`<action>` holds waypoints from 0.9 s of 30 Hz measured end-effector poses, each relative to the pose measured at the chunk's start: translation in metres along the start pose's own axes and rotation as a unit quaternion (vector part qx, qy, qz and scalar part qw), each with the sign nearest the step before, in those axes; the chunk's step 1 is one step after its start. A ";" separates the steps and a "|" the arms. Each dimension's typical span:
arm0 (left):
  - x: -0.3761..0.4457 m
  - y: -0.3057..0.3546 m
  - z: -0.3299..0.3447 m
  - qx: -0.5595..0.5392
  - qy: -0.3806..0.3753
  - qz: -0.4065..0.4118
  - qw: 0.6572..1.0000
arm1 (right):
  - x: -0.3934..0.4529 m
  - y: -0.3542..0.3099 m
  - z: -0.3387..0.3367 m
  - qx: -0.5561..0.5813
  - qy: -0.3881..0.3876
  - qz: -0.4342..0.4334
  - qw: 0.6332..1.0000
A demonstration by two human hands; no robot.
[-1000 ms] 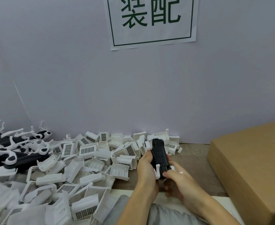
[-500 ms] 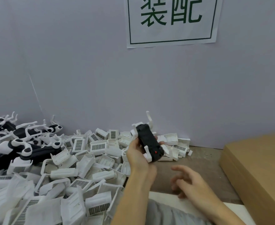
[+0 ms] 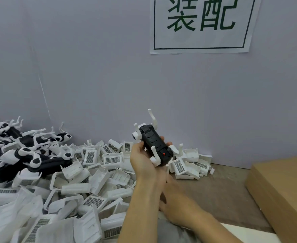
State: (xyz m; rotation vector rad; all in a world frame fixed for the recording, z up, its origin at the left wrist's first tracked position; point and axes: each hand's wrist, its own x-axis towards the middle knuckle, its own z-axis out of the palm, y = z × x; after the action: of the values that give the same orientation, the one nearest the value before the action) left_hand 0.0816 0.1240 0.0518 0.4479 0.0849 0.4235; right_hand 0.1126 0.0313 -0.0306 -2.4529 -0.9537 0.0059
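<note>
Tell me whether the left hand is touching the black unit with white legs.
Touching. The head view shows the left hand gripping the black unit, its fingertips curled over the far edge and the palm under it.

Left hand (image 3: 144,159) raised, gripping; right hand (image 3: 176,202) low, partly hidden.

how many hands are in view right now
2. The left hand grips the black unit above the white parts; the right hand lies lower, beside the left wrist, partly hidden.
</note>
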 end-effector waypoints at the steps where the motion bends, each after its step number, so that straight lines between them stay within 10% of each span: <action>1: 0.001 0.000 0.000 0.004 0.002 -0.002 1.000 | -0.001 0.002 0.001 0.010 0.007 -0.001 1.000; 13: 0.008 -0.037 -0.007 0.172 -0.019 -0.092 0.981 | -0.082 0.075 -0.063 0.191 0.131 0.178 0.956; 27: -0.010 -0.083 -0.014 0.538 -0.023 -0.019 0.842 | -0.087 0.081 -0.093 0.160 0.178 0.139 0.961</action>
State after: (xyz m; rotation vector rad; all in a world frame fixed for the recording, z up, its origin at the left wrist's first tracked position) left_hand 0.1020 0.0575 0.0032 1.5708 0.2895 0.2916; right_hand 0.1155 -0.1169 -0.0015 -2.1653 -0.4122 -0.1667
